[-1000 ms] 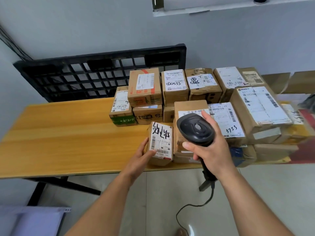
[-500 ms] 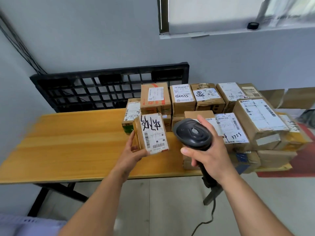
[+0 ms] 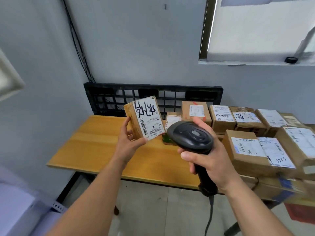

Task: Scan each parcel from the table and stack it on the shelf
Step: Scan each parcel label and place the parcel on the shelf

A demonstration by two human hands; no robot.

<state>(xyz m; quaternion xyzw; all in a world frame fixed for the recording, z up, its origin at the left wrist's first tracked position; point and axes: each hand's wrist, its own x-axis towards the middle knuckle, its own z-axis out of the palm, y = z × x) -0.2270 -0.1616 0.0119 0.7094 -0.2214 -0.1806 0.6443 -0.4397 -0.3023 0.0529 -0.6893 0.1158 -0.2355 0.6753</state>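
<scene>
a person's left hand (image 3: 129, 142) holds a small brown parcel (image 3: 144, 120) in the air above the left part of a wooden surface (image 3: 95, 143), clear of it. the fingers (image 3: 127, 124) curl round the parcel's left side and the thumb presses its near bottom corner. the parcel stands upright with a slight tilt. its white label faces the viewer, with black handwriting at the top and barcodes below.

just to the right, the right hand (image 3: 209, 160) grips the handle of a black barcode scanner (image 3: 190, 135), fingers wrapped tight around it. the scanner's rounded head sits near the parcel's lower right corner, not touching it. a cable (image 3: 210, 217) hangs from the base of the handle toward the floor.

the right half of the surface carries a pile of cardboard parcels (image 3: 247, 150), most with white labels; one near label has "3753" written by hand. at the far edge a black plastic pallet (image 3: 153, 94) stands upright against the grey wall (image 3: 136, 40). black cables (image 3: 76, 40) run down the wall at far left. at upper right, a window ledge (image 3: 247, 63) holds a dark roll of tape (image 3: 291, 60).
</scene>
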